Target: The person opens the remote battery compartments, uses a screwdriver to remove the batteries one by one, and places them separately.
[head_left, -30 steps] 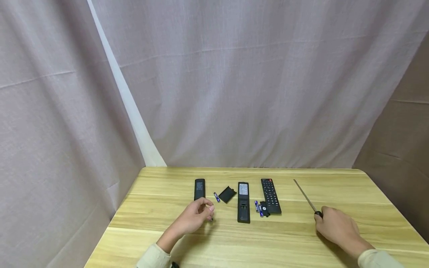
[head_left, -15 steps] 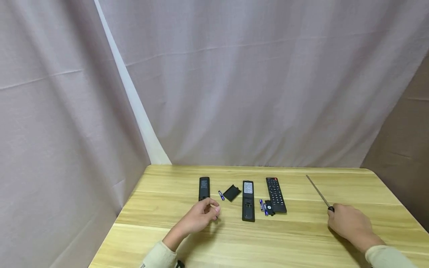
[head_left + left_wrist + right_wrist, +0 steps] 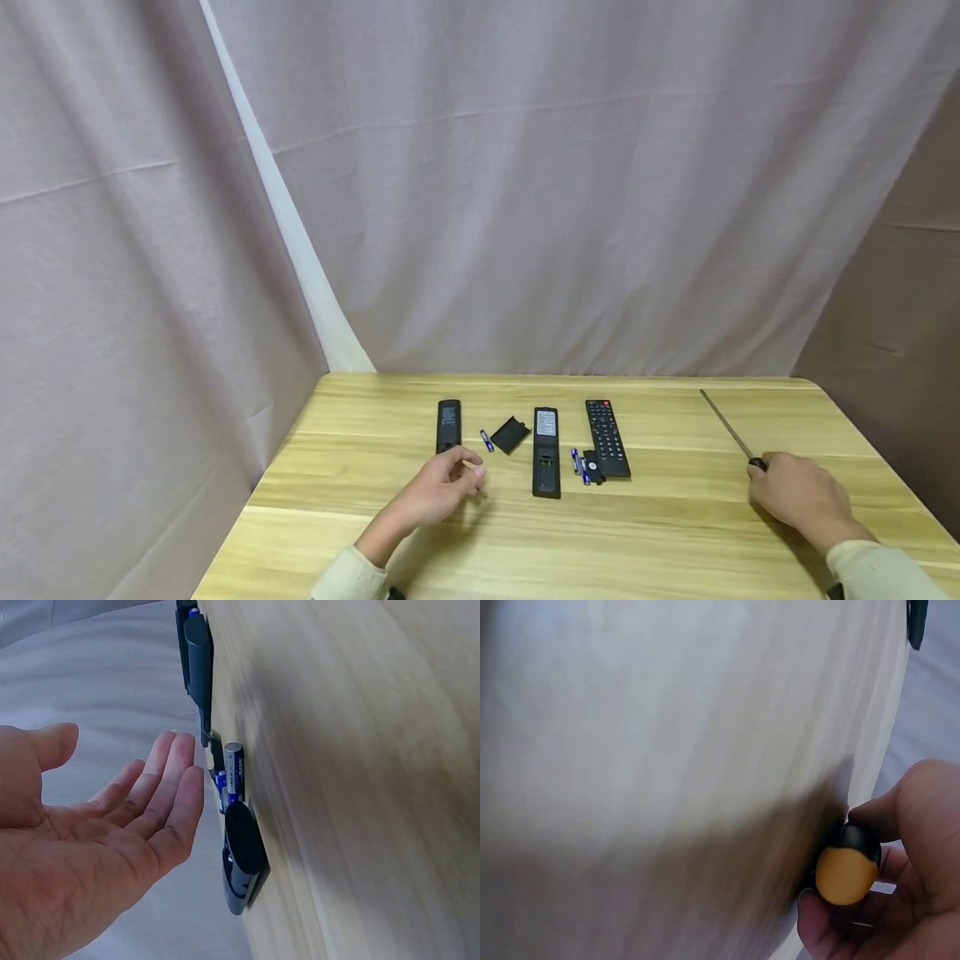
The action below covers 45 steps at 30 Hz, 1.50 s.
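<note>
Tabletop (image 3: 671,492) room between screwdriver (image 3: 846,871) and nearest remote (image 3: 609,439)

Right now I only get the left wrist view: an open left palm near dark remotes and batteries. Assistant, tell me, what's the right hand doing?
Observer: The right hand grips a long-shafted tool.

Operator: Okay, and which way does it point?

Observer: In the head view, it points away from the person, toward the far edge of the table, slanting left.

Operator: I can't see any buttons from here. Is a remote lying face up?

Observer: Yes. In the head view, the remote nearest the right hand, the rightmost remote, lies with its buttons up.
</note>
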Each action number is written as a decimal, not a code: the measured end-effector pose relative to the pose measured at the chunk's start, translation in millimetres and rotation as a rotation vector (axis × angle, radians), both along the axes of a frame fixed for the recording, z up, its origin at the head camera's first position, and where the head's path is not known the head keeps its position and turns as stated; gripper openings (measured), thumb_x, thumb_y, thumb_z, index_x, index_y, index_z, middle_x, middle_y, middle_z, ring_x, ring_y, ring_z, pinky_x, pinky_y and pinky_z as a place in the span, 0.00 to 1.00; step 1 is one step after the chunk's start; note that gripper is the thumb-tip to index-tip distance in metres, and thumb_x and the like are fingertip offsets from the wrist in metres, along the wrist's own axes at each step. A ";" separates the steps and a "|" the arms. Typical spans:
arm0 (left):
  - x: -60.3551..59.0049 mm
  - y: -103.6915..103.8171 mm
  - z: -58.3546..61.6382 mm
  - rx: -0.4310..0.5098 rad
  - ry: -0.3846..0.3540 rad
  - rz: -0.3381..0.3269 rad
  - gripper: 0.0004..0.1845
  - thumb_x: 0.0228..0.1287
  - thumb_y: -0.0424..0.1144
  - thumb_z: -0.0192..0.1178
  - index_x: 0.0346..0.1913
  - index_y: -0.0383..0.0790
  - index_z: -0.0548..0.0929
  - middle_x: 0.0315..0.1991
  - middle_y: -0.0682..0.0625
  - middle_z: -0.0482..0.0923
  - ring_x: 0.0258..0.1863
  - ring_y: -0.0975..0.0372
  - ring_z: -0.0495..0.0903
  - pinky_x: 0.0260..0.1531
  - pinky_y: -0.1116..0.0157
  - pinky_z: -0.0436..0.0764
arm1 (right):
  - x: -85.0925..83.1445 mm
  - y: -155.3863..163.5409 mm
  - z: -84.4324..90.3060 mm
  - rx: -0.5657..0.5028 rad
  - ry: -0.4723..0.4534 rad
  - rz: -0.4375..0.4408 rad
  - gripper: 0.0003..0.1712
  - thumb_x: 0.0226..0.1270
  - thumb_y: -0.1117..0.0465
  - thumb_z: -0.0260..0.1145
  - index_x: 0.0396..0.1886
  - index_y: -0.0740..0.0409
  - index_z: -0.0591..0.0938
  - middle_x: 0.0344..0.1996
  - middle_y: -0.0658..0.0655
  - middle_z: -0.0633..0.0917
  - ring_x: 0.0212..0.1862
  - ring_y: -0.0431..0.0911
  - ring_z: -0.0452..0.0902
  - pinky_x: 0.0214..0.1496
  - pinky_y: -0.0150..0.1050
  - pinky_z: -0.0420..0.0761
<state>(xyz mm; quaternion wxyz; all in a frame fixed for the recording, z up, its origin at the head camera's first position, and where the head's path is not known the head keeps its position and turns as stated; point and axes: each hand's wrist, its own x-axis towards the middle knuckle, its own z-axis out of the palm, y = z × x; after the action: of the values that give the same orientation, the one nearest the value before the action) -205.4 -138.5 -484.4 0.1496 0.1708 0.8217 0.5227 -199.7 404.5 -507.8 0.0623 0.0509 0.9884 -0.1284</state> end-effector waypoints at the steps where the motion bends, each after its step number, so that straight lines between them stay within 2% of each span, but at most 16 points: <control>1: 0.1 -0.3 0.3 0.000 0.002 -0.001 0.23 0.83 0.48 0.58 0.63 0.31 0.78 0.46 0.35 0.88 0.47 0.49 0.87 0.45 0.65 0.85 | -1.0 0.6 -0.2 -0.001 -0.008 0.002 0.27 0.79 0.53 0.52 0.57 0.72 0.82 0.51 0.82 0.85 0.48 0.77 0.83 0.37 0.65 0.86; 3: 0.5 -0.8 1.3 0.001 0.006 -0.003 0.22 0.83 0.48 0.58 0.63 0.31 0.78 0.45 0.35 0.88 0.47 0.50 0.86 0.45 0.66 0.84 | -2.3 1.6 0.0 -0.004 -0.013 0.002 0.27 0.79 0.52 0.53 0.56 0.72 0.82 0.51 0.81 0.85 0.46 0.74 0.85 0.36 0.62 0.86; 5: 0.9 -1.0 1.8 0.003 0.012 -0.008 0.22 0.83 0.47 0.58 0.63 0.31 0.78 0.45 0.35 0.88 0.46 0.50 0.86 0.45 0.67 0.84 | -3.0 2.6 0.8 -0.010 -0.020 0.003 0.25 0.78 0.52 0.53 0.51 0.71 0.84 0.47 0.78 0.87 0.42 0.66 0.85 0.33 0.55 0.84; 9: 1.5 -1.4 1.5 0.008 0.017 -0.012 0.23 0.83 0.48 0.57 0.63 0.31 0.79 0.44 0.36 0.87 0.45 0.51 0.86 0.44 0.68 0.84 | -2.0 3.0 3.4 -0.021 -0.016 -0.003 0.20 0.78 0.52 0.52 0.41 0.63 0.84 0.38 0.69 0.87 0.35 0.55 0.79 0.28 0.46 0.74; 18: -0.4 -3.1 -1.2 0.014 0.019 -0.016 0.22 0.83 0.49 0.57 0.63 0.32 0.80 0.44 0.37 0.88 0.45 0.52 0.86 0.45 0.67 0.85 | -1.3 4.9 6.3 -0.005 0.003 0.003 0.20 0.78 0.52 0.53 0.40 0.61 0.84 0.40 0.71 0.88 0.37 0.57 0.82 0.29 0.49 0.77; 26: 3.2 -9.0 -0.3 -0.029 0.007 0.037 0.20 0.82 0.49 0.58 0.60 0.35 0.81 0.43 0.38 0.88 0.42 0.51 0.86 0.40 0.65 0.82 | -1.0 0.7 10.1 0.019 0.053 0.027 0.17 0.78 0.53 0.56 0.30 0.56 0.80 0.28 0.61 0.83 0.31 0.53 0.75 0.27 0.45 0.71; 31: 3.3 -10.4 -0.9 -0.031 -0.005 0.046 0.20 0.82 0.50 0.58 0.60 0.36 0.81 0.41 0.38 0.87 0.41 0.52 0.85 0.38 0.67 0.81 | 0.9 -3.8 12.8 0.017 0.056 0.024 0.20 0.78 0.50 0.58 0.25 0.53 0.75 0.23 0.56 0.79 0.29 0.51 0.72 0.27 0.43 0.68; 36: 1.1 -10.3 -0.1 -0.039 0.000 0.049 0.20 0.82 0.51 0.58 0.60 0.36 0.82 0.40 0.38 0.87 0.41 0.52 0.85 0.39 0.67 0.82 | 1.8 -7.6 22.7 0.022 0.072 0.008 0.23 0.81 0.46 0.58 0.29 0.57 0.79 0.25 0.59 0.82 0.28 0.51 0.77 0.25 0.46 0.74; 40: 1.4 -10.9 1.3 -0.051 0.002 0.050 0.22 0.82 0.51 0.58 0.61 0.34 0.81 0.42 0.38 0.88 0.43 0.52 0.85 0.41 0.66 0.83 | 2.7 -14.2 34.7 0.024 0.176 -0.017 0.24 0.82 0.44 0.59 0.37 0.62 0.81 0.29 0.65 0.85 0.29 0.54 0.80 0.22 0.52 0.76; 45: 4.2 -12.1 3.3 -0.067 -0.016 0.045 0.23 0.82 0.52 0.57 0.61 0.35 0.82 0.43 0.39 0.88 0.45 0.52 0.85 0.43 0.64 0.83 | 8.7 -39.0 51.7 0.004 0.286 -0.006 0.25 0.82 0.42 0.59 0.45 0.61 0.82 0.27 0.61 0.85 0.27 0.53 0.79 0.20 0.50 0.74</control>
<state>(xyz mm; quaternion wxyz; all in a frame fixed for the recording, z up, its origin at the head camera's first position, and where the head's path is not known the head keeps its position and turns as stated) -201.2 -150.5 -481.2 0.1500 0.1429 0.8413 0.4994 -190.9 365.5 -456.0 -0.0796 0.0351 0.9874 -0.1325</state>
